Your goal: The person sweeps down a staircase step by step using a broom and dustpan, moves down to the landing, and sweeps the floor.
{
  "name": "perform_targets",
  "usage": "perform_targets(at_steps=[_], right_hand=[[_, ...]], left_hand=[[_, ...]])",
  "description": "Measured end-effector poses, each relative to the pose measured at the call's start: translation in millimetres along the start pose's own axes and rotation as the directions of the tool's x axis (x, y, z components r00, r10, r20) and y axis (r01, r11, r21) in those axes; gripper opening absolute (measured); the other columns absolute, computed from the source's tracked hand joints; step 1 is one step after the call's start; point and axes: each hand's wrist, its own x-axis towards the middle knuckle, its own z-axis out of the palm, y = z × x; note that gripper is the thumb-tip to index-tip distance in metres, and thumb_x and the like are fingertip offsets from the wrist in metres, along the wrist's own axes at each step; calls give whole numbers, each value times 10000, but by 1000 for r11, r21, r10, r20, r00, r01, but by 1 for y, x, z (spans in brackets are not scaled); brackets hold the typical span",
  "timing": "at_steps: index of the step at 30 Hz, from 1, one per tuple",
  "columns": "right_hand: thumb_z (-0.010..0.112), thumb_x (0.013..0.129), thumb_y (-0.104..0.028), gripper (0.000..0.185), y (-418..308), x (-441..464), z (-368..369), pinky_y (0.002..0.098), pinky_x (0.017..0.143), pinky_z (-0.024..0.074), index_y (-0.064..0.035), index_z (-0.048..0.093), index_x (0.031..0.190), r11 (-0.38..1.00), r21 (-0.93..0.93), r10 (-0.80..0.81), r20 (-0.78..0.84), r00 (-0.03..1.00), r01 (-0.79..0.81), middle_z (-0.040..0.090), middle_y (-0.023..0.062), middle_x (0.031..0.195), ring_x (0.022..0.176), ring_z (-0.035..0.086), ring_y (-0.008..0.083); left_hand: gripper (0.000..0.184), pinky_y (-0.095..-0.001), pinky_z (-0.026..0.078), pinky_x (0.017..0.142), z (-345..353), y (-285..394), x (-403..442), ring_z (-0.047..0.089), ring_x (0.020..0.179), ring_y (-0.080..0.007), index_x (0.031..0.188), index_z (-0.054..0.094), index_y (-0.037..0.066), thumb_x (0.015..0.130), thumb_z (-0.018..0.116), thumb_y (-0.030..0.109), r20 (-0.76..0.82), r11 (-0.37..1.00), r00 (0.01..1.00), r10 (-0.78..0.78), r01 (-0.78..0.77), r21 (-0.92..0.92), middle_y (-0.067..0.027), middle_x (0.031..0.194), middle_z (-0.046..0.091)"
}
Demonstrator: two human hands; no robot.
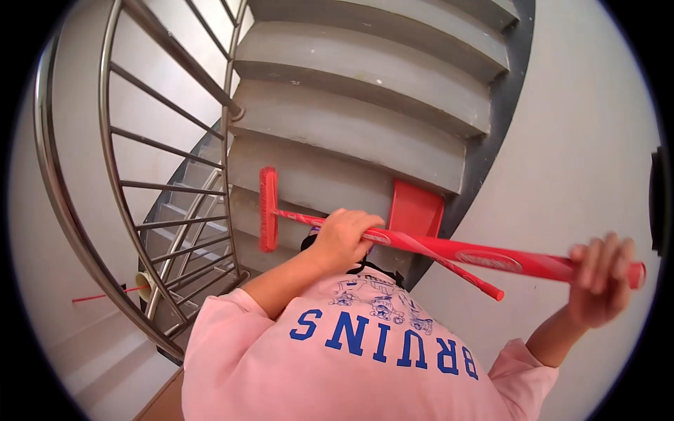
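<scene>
Nearest the camera was the upper end of a red broom, pointing toward the space between three and four o'clock, where the person's right hand had its fingers curled over the handle just short of the tip. The left hand, just below the centre, was wrapped around the same handle farther down, its grip narrow and closed on the shaft. From there the handle thinned toward nine o'clock, ending in a bristled head above the grey stairs; whether the bristles touched a step could not be told. A red dustpan sat at three o'clock from the centre, close to the dark skirting along the wall. One slim red rod crossed beneath the broom and stuck out toward four o'clock; its far end was hidden, so its join could not be told. Below, at six o'clock, spread a pink shirt with blue lettering. Steel railings curved from ten o'clock down to eight, and beyond them a thin red stick showed near eight
</scene>
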Motion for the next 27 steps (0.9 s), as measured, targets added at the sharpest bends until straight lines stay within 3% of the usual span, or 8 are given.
perform_targets(at_steps=[1, 5, 12, 13, 18, 27], right_hand=[[558, 883, -201, 139, 16, 10, 12, 426, 928, 454, -86, 480, 877, 999, -23, 24, 7, 1000, -24, 524, 60, 722, 716, 582, 200], [587, 855, -227, 205, 61, 44, 53, 455, 932, 440, -63, 484, 788, 996, -36, 84, 38, 996, -82, 573, 119, 797, 841, 602, 270], [513, 865, -136, 111, 123, 103, 97, 459, 928, 420, -57, 475, 796, 999, -9, 32, 63, 997, -32, 581, 127, 817, 869, 592, 274], [492, 881, -99, 85, 135, 109, 100, 452, 935, 413, -49, 484, 812, 1000, 4, 13, 86, 996, -13, 588, 124, 846, 883, 588, 267], [480, 905, -76, 83, 195, 107, 121, 441, 938, 401, -42, 489, 829, 988, 57, 148, -121, 982, -141, 594, 115, 866, 925, 567, 249], [467, 917, -91, 106, 177, 60, 132, 429, 914, 415, -40, 493, 828, 986, -51, 132, -346, 929, -159, 598, 110, 851, 905, 582, 255]], left_hand=[[275, -369, 430, 706, -2, -14, -11, 594, 805, -278, 941, 599, 69, 669, 643, 71, -49, 999, 998, -42, 42, 0, -91, 875, 631], [266, -389, 419, 718, -22, -62, -35, 568, 804, -294, 937, 575, 81, 679, 638, 65, -85, 978, 977, -197, 202, 60, -91, 837, 591], [210, -399, 412, 731, -75, -140, -25, 558, 830, -289, 920, 554, 88, 720, 610, 54, -229, 956, 945, -235, 266, 119, -86, 850, 577], [199, -404, 412, 740, -80, -153, -23, 557, 828, -292, 912, 551, 91, 726, 608, 51, -224, 951, 941, -253, 284, 119, -84, 845, 573], [212, -409, 409, 762, -79, -222, -33, 545, 861, -293, 899, 560, 105, 707, 609, 29, -162, 928, 931, -328, 349, 129, -79, 830, 563], [167, -421, 409, 785, -63, -209, -41, 543, 894, -309, 890, 572, 87, 731, 619, 66, 97, 941, 937, -336, 331, 71, -96, 880, 588]])
